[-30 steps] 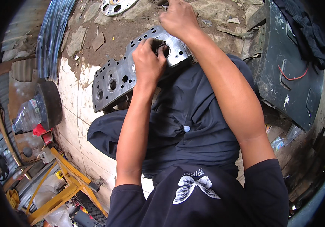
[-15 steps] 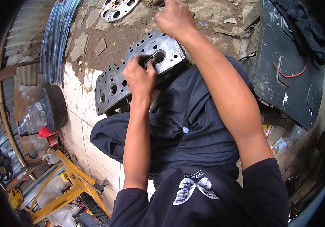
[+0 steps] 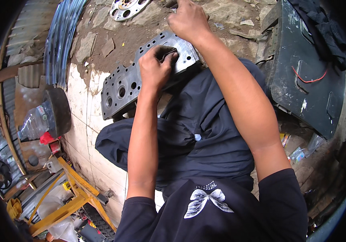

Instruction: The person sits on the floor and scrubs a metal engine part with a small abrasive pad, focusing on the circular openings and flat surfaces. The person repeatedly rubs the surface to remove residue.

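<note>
A grey metal engine cylinder head (image 3: 114,82) lies slantwise in front of my crossed legs, its flat face up, with round ports and several small holes. Over its right half is my left hand (image 3: 155,68), fingers curled and thumb pressed in. A thin dark piece, perhaps sandpaper or cloth (image 3: 169,55), is pinched there against the metal, covering the right-hand port. Beyond the far right corner, my right hand (image 3: 189,20) is closed at the top edge of the view. Something dark shows beside its fingers, too hidden to name.
A round metal plate with holes (image 3: 126,10) lies on the stony ground at the back. To the right stands a dark panel (image 3: 277,76) bearing a red wire (image 3: 310,80) and dark cloth. Left are corrugated sheet (image 3: 62,40), a clear plastic bottle (image 3: 34,123) and a yellow frame (image 3: 64,211).
My left hand has slid right and slightly away along the cylinder head, now covering the port that showed before. My right hand has barely shifted.
</note>
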Motion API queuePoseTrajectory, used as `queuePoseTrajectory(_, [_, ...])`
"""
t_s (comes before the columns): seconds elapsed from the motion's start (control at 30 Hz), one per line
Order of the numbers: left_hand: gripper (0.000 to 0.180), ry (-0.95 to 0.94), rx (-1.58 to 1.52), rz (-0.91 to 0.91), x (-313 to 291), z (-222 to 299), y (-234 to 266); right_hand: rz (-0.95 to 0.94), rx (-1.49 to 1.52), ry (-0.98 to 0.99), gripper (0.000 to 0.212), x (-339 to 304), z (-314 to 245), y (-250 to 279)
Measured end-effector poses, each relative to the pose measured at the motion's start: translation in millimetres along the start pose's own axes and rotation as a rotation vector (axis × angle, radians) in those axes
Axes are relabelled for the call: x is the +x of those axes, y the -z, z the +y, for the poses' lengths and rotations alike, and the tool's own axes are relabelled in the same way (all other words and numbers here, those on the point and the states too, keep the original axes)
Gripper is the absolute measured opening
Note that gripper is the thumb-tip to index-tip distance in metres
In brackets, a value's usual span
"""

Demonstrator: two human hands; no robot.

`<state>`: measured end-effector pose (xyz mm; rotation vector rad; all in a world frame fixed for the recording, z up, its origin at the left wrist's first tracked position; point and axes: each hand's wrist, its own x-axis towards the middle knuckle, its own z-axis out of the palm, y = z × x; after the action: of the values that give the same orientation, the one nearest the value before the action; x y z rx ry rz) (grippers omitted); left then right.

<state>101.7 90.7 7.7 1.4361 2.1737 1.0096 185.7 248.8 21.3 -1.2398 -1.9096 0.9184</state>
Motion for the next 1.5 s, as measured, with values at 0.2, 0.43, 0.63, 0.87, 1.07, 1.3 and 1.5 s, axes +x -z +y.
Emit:
queuePoseTrajectory(0.2, [0.018,-0.03,0.188,0.064,-7,-1,-3,-0.017,0.026,-0.024,0.039,3,1,10])
queuePoseTrajectory(0.43, [0.024,0.313,-0.611,0.216,-19,-19,12,-0.009,0.072,0.009,0.039,15,0,15])
queuePoseTrajectory(0.63, [0.032,0.356,-0.611,0.398,-34,-48,26,-0.132,0.05,0.07,0.035,20,-3,41])
queuePoseTrajectory(0.87, [0.025,0.183,-0.24,0.119,-58,-28,41,-0.471,-0.332,0.167,0.038,7,21,67])
queuePoseTrajectory(1.07, [0.03,0.283,-0.509,0.221,-51,-21,34,-0.496,-0.31,0.22,0.034,1,31,65])
queuePoseTrajectory(1.3, [0.032,0.297,-0.586,0.161,-48,-18,40,-0.508,-0.319,0.192,0.032,4,22,64])
queuePoseTrajectory(1.5, [0.034,0.288,-0.639,0.2,-47,-21,45,-0.567,-0.105,0.224,0.028,-1,4,56])
